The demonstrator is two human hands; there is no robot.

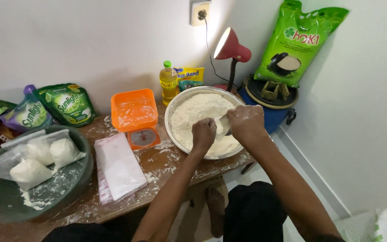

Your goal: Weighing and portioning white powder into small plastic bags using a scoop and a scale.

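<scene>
From the head view we see two green pouches point(66, 104) against the wall at the left, a yellow oil bottle point(168, 82) behind the orange scale point(136, 117), and a big green sack point(298, 40) at the right. In the metal bowl point(175, 105) of powdery flour point(198, 114), our left hand point(203, 133) is closed in a fist, and our right hand point(246, 122) grips a white scoop point(224, 125).

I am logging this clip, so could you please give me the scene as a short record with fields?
Setting: floury wooden table against a white wall
Left hand: closed, over the flour in the metal bowl
Right hand: holds a white scoop over the flour
Centre: orange kitchen scale, stack of clear plastic bags
Left: dark basin holding filled flour bags
Back: oil bottle, red lamp
</scene>
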